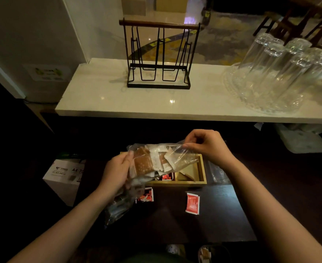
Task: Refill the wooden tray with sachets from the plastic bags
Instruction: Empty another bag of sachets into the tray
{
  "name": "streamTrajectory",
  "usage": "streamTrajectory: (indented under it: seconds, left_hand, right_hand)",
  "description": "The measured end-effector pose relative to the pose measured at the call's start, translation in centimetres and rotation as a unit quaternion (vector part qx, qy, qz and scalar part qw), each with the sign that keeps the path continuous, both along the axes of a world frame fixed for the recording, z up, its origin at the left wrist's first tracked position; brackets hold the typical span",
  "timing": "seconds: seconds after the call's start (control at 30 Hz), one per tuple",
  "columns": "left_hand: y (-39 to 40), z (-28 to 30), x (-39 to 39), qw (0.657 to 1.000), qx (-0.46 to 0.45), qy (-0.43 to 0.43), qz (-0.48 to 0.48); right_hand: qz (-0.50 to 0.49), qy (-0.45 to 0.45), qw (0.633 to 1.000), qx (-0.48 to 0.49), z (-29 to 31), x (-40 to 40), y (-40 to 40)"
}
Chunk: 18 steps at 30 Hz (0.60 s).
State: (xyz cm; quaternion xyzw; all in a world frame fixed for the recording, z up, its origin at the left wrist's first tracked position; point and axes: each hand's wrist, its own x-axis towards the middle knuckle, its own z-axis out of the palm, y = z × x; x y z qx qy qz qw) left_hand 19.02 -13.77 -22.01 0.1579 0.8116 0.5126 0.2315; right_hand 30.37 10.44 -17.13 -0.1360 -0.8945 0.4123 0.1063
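A clear plastic bag [156, 160] full of brown and white sachets hangs over the wooden tray [202, 173] on the dark table. My left hand [116, 171] grips the bag's left end. My right hand [207, 145] pinches its right end, fingers closed on the film. The tray's right compartment shows a pale paper; a red sachet [167, 176] lies in a middle compartment. The bag hides the tray's left part. Two red sachets lie loose on the table, one [192, 203] to the right and one [146, 195] under my left wrist. A second plastic bag [118, 207] lies below my left hand.
A white marble counter [103, 99] behind carries a black wire rack [159, 57] and upturned glasses [274, 73] on a glass tray. A white A4 paper box [65, 175] stands left of the table. More clear plastic [217, 173] lies right of the tray.
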Motion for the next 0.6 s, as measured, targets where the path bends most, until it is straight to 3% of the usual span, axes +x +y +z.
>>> streamTrajectory:
  seconds: [0.17, 0.6]
  left_hand:
    - [1.7, 1.5, -1.3, 0.984, -0.067, 0.159, -0.03]
    - [4.2, 4.6, -0.3, 0.981, -0.061, 0.169, -0.077]
  right_hand:
    - [-0.025, -0.036, 0.999, 0.005, -3.1, 0.6, 1.8]
    - [-0.06, -0.073, 0.995, -0.029, -6.1, 1.6, 2.8]
